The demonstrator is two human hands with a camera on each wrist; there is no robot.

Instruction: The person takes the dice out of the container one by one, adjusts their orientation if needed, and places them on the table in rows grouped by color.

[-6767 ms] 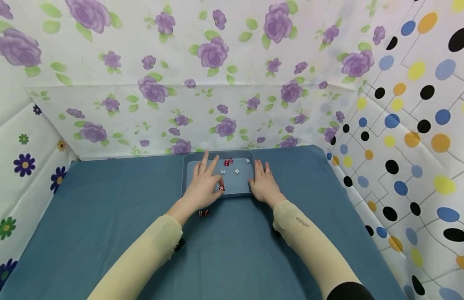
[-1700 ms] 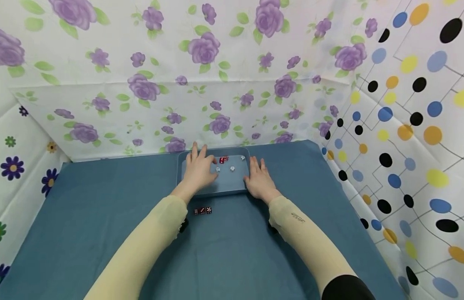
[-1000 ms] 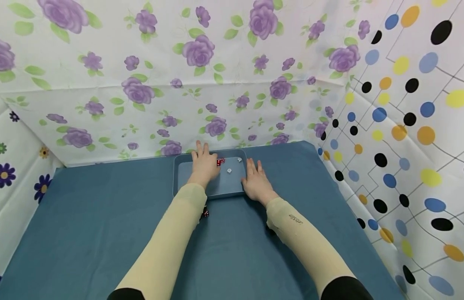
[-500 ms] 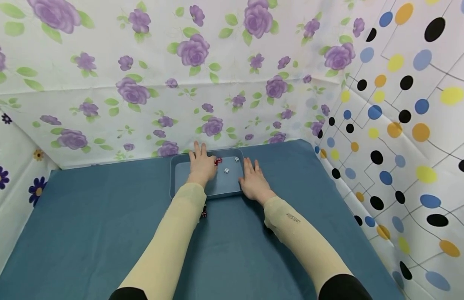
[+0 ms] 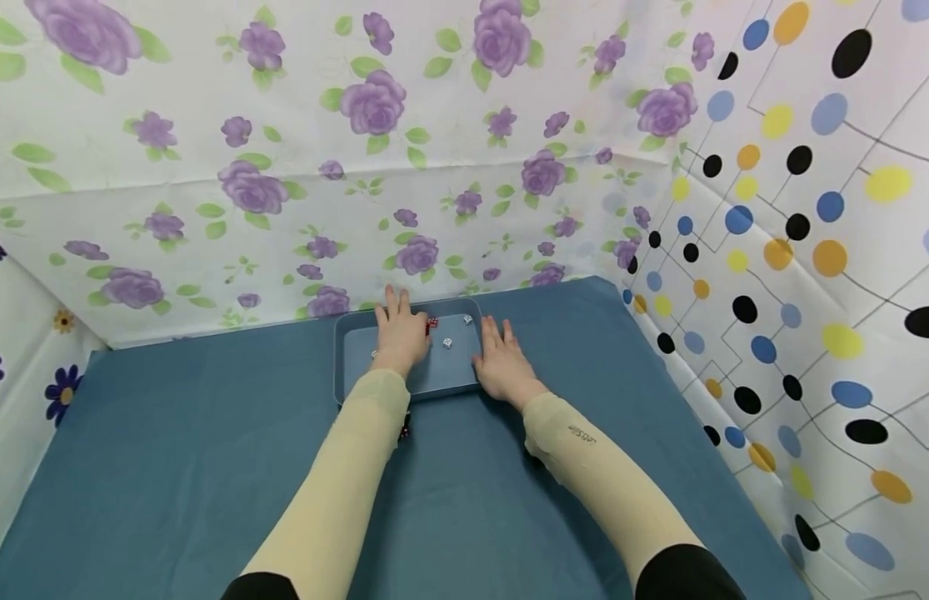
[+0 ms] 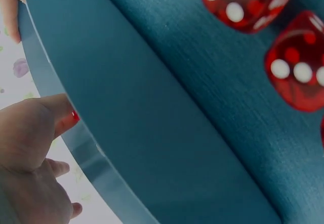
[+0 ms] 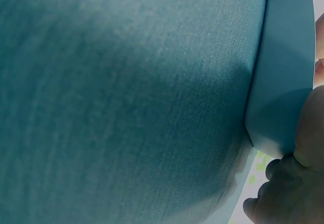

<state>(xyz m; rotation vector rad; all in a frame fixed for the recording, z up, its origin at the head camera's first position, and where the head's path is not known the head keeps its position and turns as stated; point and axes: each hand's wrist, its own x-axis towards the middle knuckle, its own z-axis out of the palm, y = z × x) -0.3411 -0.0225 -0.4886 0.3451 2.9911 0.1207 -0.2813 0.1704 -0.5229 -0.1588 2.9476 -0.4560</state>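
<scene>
My left hand (image 5: 402, 337) reaches into the shallow blue-grey tray (image 5: 389, 310). Its thumb and forefinger meet at a red die (image 6: 75, 115), which shows as a small red patch in the left wrist view. Another red die (image 5: 433, 322) sits right beside those fingertips in the head view. White dice lie at the tray's middle right (image 5: 447, 342), its back right corner (image 5: 467, 319) and left of my left hand (image 5: 374, 354). My right hand (image 5: 503, 362) rests along the tray's right side, fingers extended and thumb at the rim.
Red dice with white pips (image 6: 245, 3) stand in a row on the blue cloth (image 5: 209, 450) in front of the tray, mostly behind the left forearm (image 5: 329, 483) in the head view. A flowered sheet (image 5: 284, 225) hangs close behind the tray.
My left hand has shifted rightward over the tray to the red dice. One white die went from the middle to the left part. A third red die joined the row in front. The right hand stays put.
</scene>
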